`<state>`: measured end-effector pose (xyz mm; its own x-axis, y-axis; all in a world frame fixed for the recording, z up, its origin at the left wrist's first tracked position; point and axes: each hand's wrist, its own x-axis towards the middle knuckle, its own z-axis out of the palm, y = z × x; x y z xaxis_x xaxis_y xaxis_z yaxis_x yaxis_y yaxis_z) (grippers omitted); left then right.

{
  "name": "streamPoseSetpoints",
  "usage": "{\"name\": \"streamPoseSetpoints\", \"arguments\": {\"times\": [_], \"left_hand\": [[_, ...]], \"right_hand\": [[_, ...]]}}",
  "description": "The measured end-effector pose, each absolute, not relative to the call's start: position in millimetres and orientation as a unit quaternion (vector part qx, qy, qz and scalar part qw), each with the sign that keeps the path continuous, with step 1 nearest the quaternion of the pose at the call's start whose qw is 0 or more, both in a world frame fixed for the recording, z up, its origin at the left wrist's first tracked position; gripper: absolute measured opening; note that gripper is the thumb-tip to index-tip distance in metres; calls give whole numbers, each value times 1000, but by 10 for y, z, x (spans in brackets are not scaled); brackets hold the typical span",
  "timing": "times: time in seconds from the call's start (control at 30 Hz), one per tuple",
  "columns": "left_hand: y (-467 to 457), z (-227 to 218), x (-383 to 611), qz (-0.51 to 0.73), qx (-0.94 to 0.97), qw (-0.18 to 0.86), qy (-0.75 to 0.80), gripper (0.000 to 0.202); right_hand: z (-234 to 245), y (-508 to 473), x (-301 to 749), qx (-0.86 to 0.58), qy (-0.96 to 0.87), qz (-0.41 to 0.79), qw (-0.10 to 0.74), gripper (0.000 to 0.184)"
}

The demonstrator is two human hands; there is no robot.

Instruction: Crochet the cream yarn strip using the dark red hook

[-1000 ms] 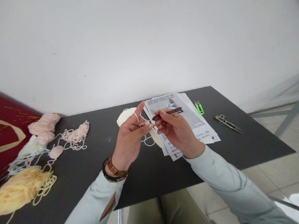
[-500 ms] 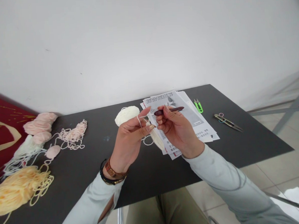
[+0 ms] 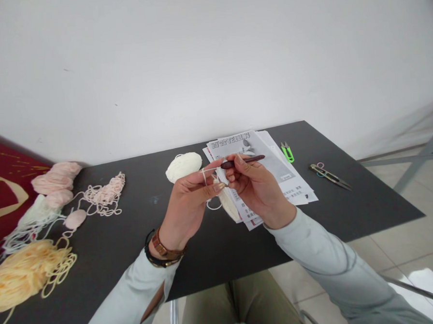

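A crochet hook (image 3: 242,161) with a dark brown handle is pinched in my right hand (image 3: 257,186), its thin metal shaft pointing left. White yarn runs over the index finger of my left hand (image 3: 187,202), whose thumb and fingers close on a small white crocheted piece (image 3: 229,206). The piece hangs down between the hands, partly hidden by fingers. Where the hook's tip meets the yarn is too small to make out exactly. Behind my left hand lies a ball of white yarn (image 3: 183,166) on the table.
Printed sheets (image 3: 293,184) lie under and behind my right hand on the dark table (image 3: 134,253). Farther right are green thread snips (image 3: 287,152) and metal snips (image 3: 329,176). At left sit pink yarn (image 3: 105,194), yellow yarn (image 3: 26,273) and a red bag (image 3: 3,187).
My left index finger has lowered and bent toward the hook. The hook handle has shifted slightly left and down, so the hands are closer together.
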<state>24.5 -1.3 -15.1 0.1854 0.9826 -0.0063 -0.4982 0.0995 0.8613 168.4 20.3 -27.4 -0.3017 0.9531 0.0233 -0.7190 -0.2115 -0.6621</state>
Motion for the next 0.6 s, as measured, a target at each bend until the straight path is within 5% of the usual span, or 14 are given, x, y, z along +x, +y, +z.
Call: {"name": "streamPoseSetpoints", "arguments": {"times": [0.6], "left_hand": [[8, -212, 250, 562, 436, 612, 345, 20]], "right_hand": [[-222, 205, 1694, -244, -343, 674, 607, 22]]}}
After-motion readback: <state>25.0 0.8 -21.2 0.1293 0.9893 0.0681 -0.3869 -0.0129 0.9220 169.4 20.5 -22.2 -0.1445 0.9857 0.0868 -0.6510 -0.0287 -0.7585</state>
